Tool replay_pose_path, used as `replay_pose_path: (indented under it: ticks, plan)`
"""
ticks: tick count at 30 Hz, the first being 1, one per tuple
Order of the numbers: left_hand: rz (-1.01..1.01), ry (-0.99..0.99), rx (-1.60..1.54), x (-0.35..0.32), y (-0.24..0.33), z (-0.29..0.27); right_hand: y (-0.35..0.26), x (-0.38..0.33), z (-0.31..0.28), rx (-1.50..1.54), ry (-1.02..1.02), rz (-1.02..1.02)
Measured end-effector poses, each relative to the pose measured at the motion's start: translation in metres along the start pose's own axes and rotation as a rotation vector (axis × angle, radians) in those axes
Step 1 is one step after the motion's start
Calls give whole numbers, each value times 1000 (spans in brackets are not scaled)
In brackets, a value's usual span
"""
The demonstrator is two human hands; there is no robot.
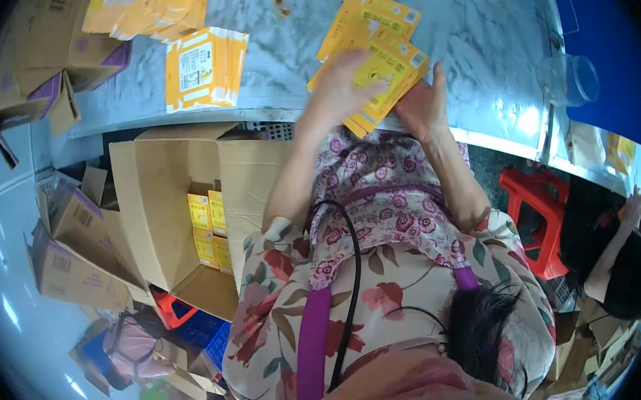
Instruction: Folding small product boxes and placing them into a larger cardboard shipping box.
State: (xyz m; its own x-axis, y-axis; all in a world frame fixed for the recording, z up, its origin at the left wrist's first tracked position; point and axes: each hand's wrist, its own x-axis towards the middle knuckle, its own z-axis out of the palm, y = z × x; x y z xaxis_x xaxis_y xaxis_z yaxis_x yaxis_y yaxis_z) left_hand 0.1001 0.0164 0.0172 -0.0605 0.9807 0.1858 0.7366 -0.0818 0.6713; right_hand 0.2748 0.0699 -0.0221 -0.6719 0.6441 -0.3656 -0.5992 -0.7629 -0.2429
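At the front edge of the table [279,63], yellow flat cartons [395,63] are lying fanned between the fingers. Left hand [336,87] is covering their left side, blurred, can't tell grip; right hand [424,110] is flanking their right edge, thumb and fingers apart.

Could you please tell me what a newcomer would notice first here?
Probably the bright yellow flat cartons at the near edge of the marbled table, with the left hand over them and the right hand at their right side. Next might be the open cardboard box below left, with yellow packs inside, and the red stool at right.
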Motion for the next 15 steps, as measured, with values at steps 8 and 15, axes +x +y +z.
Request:
replay_pose_path:
  ticks: [8,15]
  plan:
    - [-465,181,-455,61,-82,0,23,12,8,-293,191,-231]
    - [-430,230,-666,58,-24,-18,26,19,32,-352,237,-402]
